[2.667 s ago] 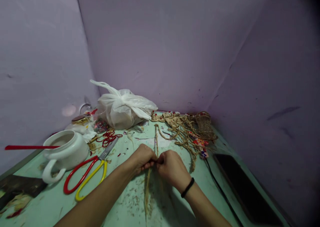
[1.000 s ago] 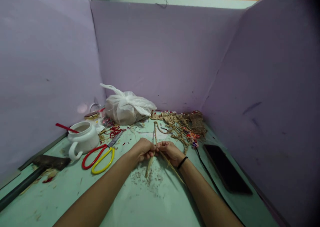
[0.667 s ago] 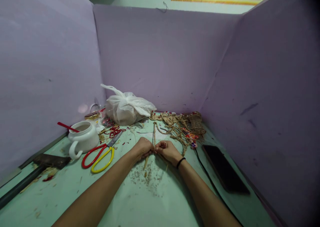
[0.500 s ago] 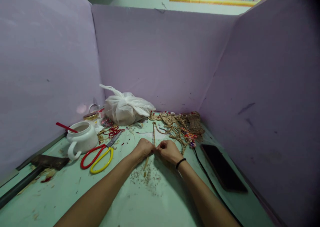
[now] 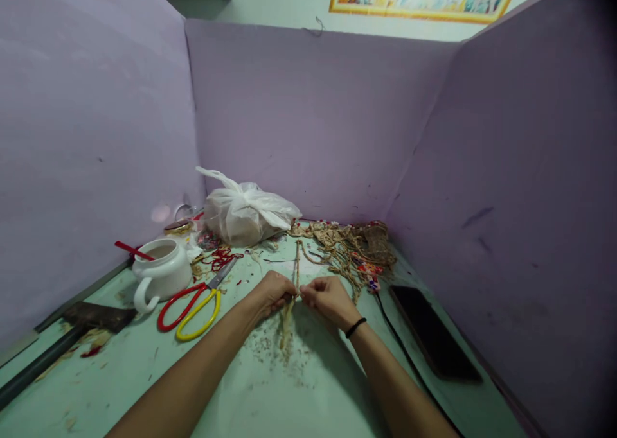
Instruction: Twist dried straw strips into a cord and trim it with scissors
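Note:
My left hand (image 5: 276, 291) and my right hand (image 5: 328, 298) meet at the middle of the table, fingertips almost touching. Both are closed in a pinch on a thin tan braided cord (image 5: 297, 264), which runs straight away from me toward a tangle of braided cord (image 5: 340, 248). Loose pale fibre strands (image 5: 286, 329) hang from the cord's near end below my left fingers. The exact spot where the fingertips grip is partly hidden. A black band circles my right wrist.
To the left lie scissors (image 5: 193, 303) with red and yellow handles, a white teapot (image 5: 166, 268) and a dark-handled tool (image 5: 91, 319). A tied white plastic bag (image 5: 245, 213) sits at the back. A black phone (image 5: 434, 332) and a cable (image 5: 402, 351) lie right. Purple panels (image 5: 313, 117) surround the table.
My right hand has shifted slightly right and down, its fingertips still at the cord. The fibre strands below my left hand show more fully. The whole view has tipped slightly upward.

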{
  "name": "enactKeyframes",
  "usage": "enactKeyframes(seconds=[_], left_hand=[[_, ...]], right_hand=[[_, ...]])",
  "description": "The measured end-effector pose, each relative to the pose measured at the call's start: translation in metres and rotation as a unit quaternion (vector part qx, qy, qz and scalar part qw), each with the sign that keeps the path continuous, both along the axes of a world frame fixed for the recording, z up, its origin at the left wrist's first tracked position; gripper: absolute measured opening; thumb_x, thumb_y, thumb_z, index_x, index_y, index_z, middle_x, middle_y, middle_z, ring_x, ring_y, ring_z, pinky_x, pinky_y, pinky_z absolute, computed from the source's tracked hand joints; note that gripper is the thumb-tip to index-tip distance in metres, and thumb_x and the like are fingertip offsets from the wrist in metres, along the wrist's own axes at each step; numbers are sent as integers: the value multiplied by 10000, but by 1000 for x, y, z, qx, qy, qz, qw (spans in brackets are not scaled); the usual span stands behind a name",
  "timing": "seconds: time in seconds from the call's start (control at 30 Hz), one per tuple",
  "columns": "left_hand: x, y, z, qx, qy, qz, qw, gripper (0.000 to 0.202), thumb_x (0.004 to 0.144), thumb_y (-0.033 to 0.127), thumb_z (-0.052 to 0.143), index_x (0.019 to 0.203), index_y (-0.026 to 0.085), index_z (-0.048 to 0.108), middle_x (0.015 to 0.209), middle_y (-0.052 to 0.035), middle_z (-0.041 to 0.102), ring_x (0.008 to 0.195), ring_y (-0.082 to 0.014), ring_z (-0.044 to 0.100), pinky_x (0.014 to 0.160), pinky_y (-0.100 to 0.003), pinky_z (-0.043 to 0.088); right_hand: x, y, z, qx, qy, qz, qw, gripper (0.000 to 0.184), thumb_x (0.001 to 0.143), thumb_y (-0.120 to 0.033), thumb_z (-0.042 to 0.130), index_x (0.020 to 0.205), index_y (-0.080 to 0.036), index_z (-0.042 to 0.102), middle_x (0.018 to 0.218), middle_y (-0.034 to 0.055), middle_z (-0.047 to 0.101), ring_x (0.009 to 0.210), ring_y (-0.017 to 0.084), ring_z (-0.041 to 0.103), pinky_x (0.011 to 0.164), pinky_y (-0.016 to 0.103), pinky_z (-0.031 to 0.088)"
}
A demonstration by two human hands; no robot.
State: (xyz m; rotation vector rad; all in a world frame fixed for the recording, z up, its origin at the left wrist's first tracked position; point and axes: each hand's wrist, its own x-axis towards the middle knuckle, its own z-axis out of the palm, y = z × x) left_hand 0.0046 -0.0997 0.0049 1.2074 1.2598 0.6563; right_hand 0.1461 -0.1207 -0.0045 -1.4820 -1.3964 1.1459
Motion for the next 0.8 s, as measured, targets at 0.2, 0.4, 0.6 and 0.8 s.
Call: enactKeyframes(seconds=[0.2,0.4,0.6,0.8], left_hand=[[-4,6,-7,-6,5,-38,999,116,517,210,522,464,152,438,331,76,335,256,-27,227,299,-178,108],[-6,6,-3,11,62,-75,995,79,526,188,506,469,133,504,337,50,372,272,-51,279,316,-191,147],[-7,3,9,78,161,-61,982,77,511,120,509,435,125,524,325,41,345,315,-64,283,372,-216,176],[16,-33,11,238,324,-25,915,73,572,132,522,586,129,593,556,-52,517,604,-172,514,529,-241,311]], right_hand=[[-12,1,0,-60,81,-9,995,151,636,-242,494,530,-143,533,465,0,539,413,80,458,427,192,345],[-19,1,-2,-87,81,-8,993,171,573,-172,524,419,-152,454,308,-78,324,307,28,212,350,202,113],[-16,4,-4,-96,113,-7,989,146,529,-153,541,409,-149,458,319,-66,368,321,31,234,367,210,121],[-15,3,-7,-96,157,-16,983,29,491,-128,510,465,-134,520,339,-66,398,332,35,270,377,201,163]])
